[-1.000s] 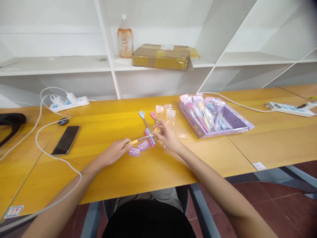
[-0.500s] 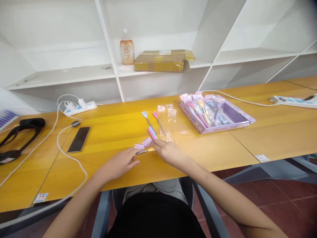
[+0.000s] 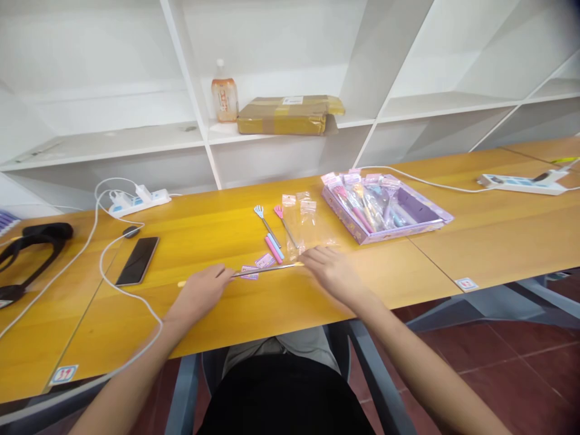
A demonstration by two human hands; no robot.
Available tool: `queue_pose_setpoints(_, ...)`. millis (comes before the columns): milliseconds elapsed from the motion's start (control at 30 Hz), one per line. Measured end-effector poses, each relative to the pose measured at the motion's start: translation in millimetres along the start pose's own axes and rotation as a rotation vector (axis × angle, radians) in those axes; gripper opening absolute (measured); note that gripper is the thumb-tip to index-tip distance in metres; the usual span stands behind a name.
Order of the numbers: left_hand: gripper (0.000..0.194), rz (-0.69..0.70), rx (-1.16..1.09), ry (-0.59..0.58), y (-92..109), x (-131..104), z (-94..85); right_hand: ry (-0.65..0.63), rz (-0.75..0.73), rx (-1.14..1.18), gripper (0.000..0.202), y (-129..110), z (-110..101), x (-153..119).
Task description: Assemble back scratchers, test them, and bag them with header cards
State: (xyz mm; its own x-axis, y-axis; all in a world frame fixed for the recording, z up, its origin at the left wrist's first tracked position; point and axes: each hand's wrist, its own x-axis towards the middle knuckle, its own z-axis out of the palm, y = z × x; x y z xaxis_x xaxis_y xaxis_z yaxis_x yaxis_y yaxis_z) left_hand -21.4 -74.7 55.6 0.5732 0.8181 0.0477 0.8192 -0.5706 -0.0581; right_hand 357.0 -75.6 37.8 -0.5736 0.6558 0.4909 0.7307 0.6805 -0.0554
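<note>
Left hand [image 3: 199,291] grips yellow back scratcher [image 3: 267,269] near handle, right hand [image 3: 333,272] closed at claw end; likely steadies full length. Pink scratcher [image 3: 287,229], blue scratcher [image 3: 269,228] beyond, presumably for easy reach.

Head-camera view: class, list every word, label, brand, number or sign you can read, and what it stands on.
"39", probably, though blurred: white rectangular sticker with red digits, front left of the yellow-brown wooden desk.

Too small or blurred to read:
white sticker with blue border, the desk's front right;
printing on the clear-and-orange plastic bottle;
white label on the brown cardboard box;
small purple printed cards.

No brand is readable.
</note>
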Motion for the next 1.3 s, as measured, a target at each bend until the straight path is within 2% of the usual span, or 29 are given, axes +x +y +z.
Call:
queue_pose_setpoints(100,0.03,-0.045,0.099,0.034,-43,-30,-1.7,0.077,0.067,-0.048,0.033,58,-21,-42)
queue_pose_setpoints(200,0.038,-0.085,0.082,0.063,-78,-61,-1.4,0.169,0.146,-0.093,0.032,110,-38,-89)
queue_pose_setpoints(267,0.039,-0.071,0.013,0.037,-90,-74,2.7,0.121,0.167,-0.103,0.032,129,-42,-112)
queue_pose_setpoints(333,0.04,-0.066,-0.047,0.011,-91,-81,10.0,0.072,0.194,-0.122,0.033,134,-41,-125)
queue_pose_setpoints(467,0.044,-0.071,-0.077,0.048,-85,-82,24.7,0.067,0.269,-0.139,0.032,122,-33,-130)
queue_pose_setpoints(700,0.053,-0.107,-0.036,0.133,-82,-90,38.1,0.1,0.366,-0.153,0.025,105,-29,-147)
queue_pose_setpoints(900,0.051,-0.14,-0.042,0.126,-80,-99,51.0,0.06,0.327,-0.17,0.016,99,-26,-157)
queue_pose_setpoints(1000,0.049,-0.102,-0.056,0.154,-77,-101,53.4,0.071,0.291,-0.159,0.016,92,-22,-154)
queue_pose_setpoints(1067,0.046,-0.066,-0.084,0.168,-67,-99,53.7,0.071,0.258,-0.123,0.016,81,-18,-145)
queue_pose_setpoints(1133,0.042,-0.041,-0.089,0.174,-49,-93,53.4,0.059,0.22,-0.082,0.018,64,-11,-129)
queue_pose_setpoints(1200,0.037,-0.02,-0.065,0.173,-23,-83,52.8,0.051,0.175,-0.05,0.02,38,-1,-108)
queue_pose_setpoints(1300,0.031,0.032,-0.041,0.205,24,-63,53.2,0.066,0.075,-0.007,0.021,-14,18,-73)
